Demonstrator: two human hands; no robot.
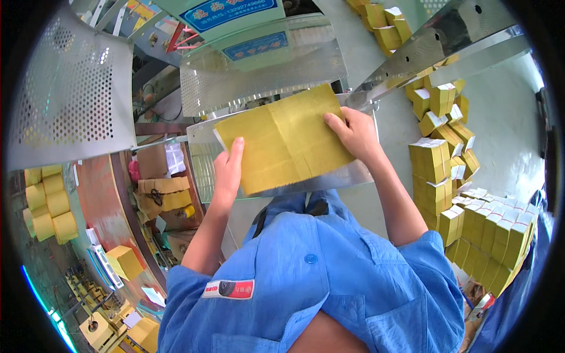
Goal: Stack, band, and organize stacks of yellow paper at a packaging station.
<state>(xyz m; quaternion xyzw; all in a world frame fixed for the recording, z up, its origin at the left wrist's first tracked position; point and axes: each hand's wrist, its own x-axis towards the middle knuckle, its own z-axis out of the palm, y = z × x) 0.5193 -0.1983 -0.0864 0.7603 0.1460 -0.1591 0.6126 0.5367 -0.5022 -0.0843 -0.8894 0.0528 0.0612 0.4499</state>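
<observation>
A wide stack of yellow paper with a crease down its middle is held up between my two hands, tilted with its right side higher. My left hand grips its left edge, the thumb lying along the front. On the right edge, my right hand is closed with its thumb on the front face. Beneath the paper lies a shiny metal tray of a machine. How thick the stack is cannot be made out from here.
Behind the paper stands a perforated metal guard on a pale green machine. Another perforated panel is at left, and a slotted metal bar slants at upper right. Bundled yellow paper stacks line the floor at right. A reddish-brown table is at left.
</observation>
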